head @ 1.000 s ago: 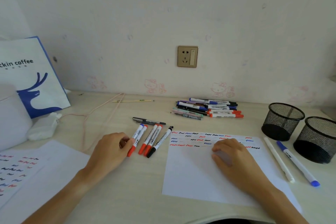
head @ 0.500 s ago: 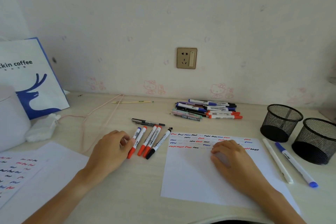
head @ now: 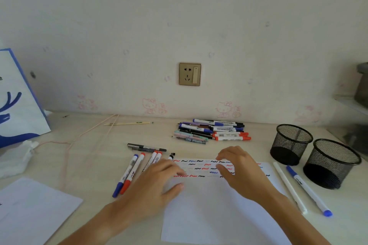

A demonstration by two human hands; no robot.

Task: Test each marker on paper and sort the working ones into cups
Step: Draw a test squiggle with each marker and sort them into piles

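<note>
A white test sheet (head: pixel 217 211) with rows of red, blue and black squiggles lies in front of me. My left hand (head: pixel 159 183) rests flat on its left edge, fingers spread, covering part of a row of several markers (head: pixel 129 173). My right hand (head: pixel 239 169) hovers over the squiggles with fingers loosely bent, holding nothing. A pile of markers (head: pixel 213 131) sits near the wall. Two black mesh cups (head: pixel 290 145) (head: pixel 332 163) stand at the right, both looking empty. A blue-capped marker (head: pixel 308 189) and a white pen (head: pixel 288 185) lie beside them.
A black pen (head: pixel 146 147) lies behind the marker row. A white and blue paper bag (head: pixel 18 101) stands at the far left, with a crumpled tissue (head: pixel 16 161) and another sheet (head: pixel 33 209) nearby. A thin cord (head: pixel 83 135) runs across the desk.
My left hand slid right from the marker row onto the paper's left edge. My right hand lifted and moved slightly toward the wall. The camera tilted up.
</note>
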